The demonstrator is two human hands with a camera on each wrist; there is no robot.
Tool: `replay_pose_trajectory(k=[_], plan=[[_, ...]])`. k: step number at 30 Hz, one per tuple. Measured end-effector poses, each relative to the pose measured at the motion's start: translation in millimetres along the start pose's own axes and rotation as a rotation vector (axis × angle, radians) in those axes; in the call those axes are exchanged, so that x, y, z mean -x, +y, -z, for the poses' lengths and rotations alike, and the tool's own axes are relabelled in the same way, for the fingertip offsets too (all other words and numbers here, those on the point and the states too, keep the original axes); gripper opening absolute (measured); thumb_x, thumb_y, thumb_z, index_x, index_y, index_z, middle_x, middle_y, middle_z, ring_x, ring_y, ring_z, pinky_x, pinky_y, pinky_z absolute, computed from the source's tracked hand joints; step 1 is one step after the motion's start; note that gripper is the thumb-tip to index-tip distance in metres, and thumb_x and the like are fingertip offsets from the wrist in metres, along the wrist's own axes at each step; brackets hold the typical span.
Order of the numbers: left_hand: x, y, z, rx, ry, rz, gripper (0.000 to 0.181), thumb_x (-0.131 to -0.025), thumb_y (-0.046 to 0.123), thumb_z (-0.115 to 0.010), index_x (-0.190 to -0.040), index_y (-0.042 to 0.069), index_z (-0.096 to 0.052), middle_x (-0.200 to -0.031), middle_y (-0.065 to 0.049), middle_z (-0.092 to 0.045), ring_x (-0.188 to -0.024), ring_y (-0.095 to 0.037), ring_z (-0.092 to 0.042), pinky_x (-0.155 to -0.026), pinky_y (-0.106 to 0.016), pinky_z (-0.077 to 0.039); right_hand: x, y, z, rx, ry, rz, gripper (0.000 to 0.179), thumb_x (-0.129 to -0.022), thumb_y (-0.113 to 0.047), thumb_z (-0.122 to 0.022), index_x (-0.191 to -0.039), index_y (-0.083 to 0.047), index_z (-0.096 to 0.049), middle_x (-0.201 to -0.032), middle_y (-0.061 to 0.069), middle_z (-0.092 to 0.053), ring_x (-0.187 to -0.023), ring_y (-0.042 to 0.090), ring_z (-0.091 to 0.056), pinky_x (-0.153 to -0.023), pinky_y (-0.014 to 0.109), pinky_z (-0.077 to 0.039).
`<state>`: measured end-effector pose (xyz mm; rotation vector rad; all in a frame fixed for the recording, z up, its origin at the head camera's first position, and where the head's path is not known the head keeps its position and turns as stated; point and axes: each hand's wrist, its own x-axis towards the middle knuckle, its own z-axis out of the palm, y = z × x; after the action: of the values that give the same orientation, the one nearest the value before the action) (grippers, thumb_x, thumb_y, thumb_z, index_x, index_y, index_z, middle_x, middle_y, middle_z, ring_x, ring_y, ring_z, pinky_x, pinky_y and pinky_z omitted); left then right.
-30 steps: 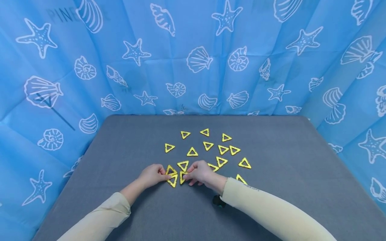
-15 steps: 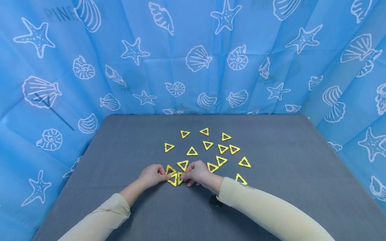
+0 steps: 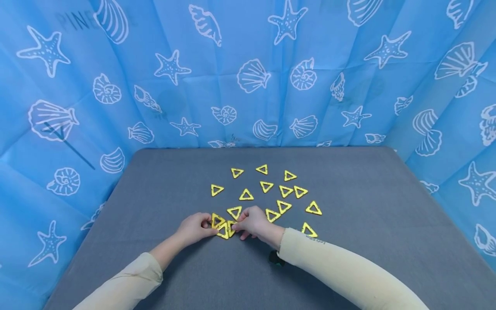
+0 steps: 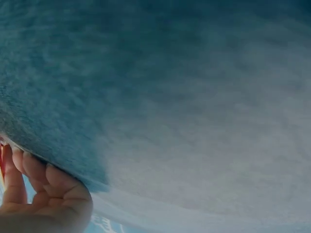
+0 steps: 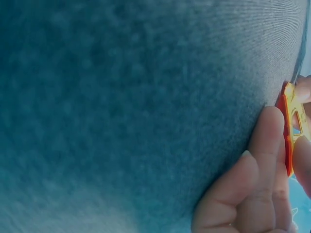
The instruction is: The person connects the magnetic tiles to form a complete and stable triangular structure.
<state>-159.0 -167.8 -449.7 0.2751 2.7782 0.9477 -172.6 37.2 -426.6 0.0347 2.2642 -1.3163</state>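
Observation:
Three yellow hollow triangular tiles lie edge to edge between the hands in the head view: an upper-left tile [image 3: 213,220], a lower tile [image 3: 226,233] and a right tile [image 3: 230,228]. My left hand [image 3: 195,228] pinches the left side of this group, thumb at the lower tile and fingers by the upper-left one. From the other side my right hand [image 3: 255,221] pinches the right tile, partly covering it. The right wrist view shows a tile [image 5: 290,141] between that hand's thumb and fingers. In the left wrist view, the left hand's curled fingers [image 4: 58,179] hide most of the tile.
Several loose yellow triangles lie beyond and to the right on the grey table [image 3: 174,181], including one triangle [image 3: 229,210] just above the group. A small dark object [image 3: 276,258] shows under the right wrist. Behind the table hangs a blue curtain [image 3: 217,90] printed with shells.
My right hand has brought its tile leftward against the lower tile. The upper-left tile has turned slightly, and the left hand's fingers have shifted a little on the group.

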Motion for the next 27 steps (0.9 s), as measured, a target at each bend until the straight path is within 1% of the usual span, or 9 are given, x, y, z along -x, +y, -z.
replay_pose_trajectory(k=[2,5,8,11,14,21,27], plan=[[0.7,-1.1,0.7,-0.007,-0.017,-0.03,0.032,-0.08,0.022,-0.08,-0.074,0.012,-0.051,-0.069,0.003,-0.043,-0.062,-0.012,-0.038,-0.06,-0.029,-0.029,-0.4,0.5,0.6,-0.006,-0.004,0.012,0.012,-0.086,-0.01,-0.075,-0.086,-0.007,-0.063,-0.077,0.003,-0.07,-0.057,0.015,-0.066,-0.052,0.029,-0.038],[0.5,-2.5,-0.1,-0.033,-0.036,-0.056,0.035,-0.079,0.028,-0.082,-0.075,0.012,-0.051,-0.069,0.003,-0.043,-0.063,-0.012,-0.038,-0.06,-0.03,-0.029,-1.0,1.0,1.0,-0.004,-0.011,0.031,0.011,-0.087,-0.01,-0.073,-0.093,-0.005,-0.065,-0.078,0.003,-0.07,-0.058,0.015,-0.066,-0.052,0.029,-0.038],[0.4,-2.3,-2.6,-0.057,-0.025,-0.049,0.034,-0.077,0.032,-0.083,-0.078,0.014,-0.054,-0.07,0.003,-0.043,-0.063,-0.012,-0.039,-0.061,-0.03,-0.03,-1.6,1.1,0.8,0.0,-0.017,0.043,0.012,-0.088,-0.01,-0.073,-0.098,-0.005,-0.067,-0.078,0.002,-0.07,-0.057,0.015,-0.066,-0.051,0.029,-0.037],[1.1,-0.5,-5.1,-0.082,0.0,-0.035,0.033,-0.076,0.032,-0.084,-0.079,0.016,-0.056,-0.069,0.004,-0.044,-0.064,-0.012,-0.039,-0.061,-0.031,-0.03,-1.7,1.0,0.4,0.005,-0.016,0.049,0.011,-0.088,-0.009,-0.072,-0.098,-0.005,-0.068,-0.077,0.002,-0.07,-0.056,0.015,-0.065,-0.051,0.028,-0.037],[1.6,2.5,-6.6,-0.11,0.016,-0.024,0.034,-0.076,0.032,-0.084,-0.077,0.016,-0.054,-0.069,0.003,-0.043,-0.063,-0.013,-0.039,-0.06,-0.031,-0.03,-1.9,0.8,0.0,0.011,-0.01,0.054,0.01,-0.088,-0.009,-0.072,-0.095,-0.005,-0.068,-0.076,0.002,-0.07,-0.056,0.015,-0.065,-0.052,0.028,-0.037],[2.1,6.9,-7.1,-0.128,0.021,-0.015,0.037,-0.076,0.03,-0.084,-0.073,0.015,-0.05,-0.068,0.003,-0.042,-0.063,-0.013,-0.038,-0.059,-0.03,-0.029,-1.4,0.9,-0.9,0.018,0.003,0.06,0.007,-0.086,-0.008,-0.074,-0.088,-0.006,-0.067,-0.074,0.003,-0.069,-0.054,0.015,-0.065,-0.05,0.027,-0.037],[3.7,8.2,-6.6,-0.123,0.023,0.0,0.034,-0.076,0.029,-0.084,-0.076,0.015,-0.053,-0.068,0.003,-0.043,-0.063,-0.013,-0.039,-0.059,-0.03,-0.029,-1.4,0.8,-0.2,0.015,-0.011,0.062,0.007,-0.087,-0.007,-0.073,-0.087,-0.006,-0.066,-0.073,0.004,-0.068,-0.054,0.015,-0.064,-0.049,0.027,-0.036]])
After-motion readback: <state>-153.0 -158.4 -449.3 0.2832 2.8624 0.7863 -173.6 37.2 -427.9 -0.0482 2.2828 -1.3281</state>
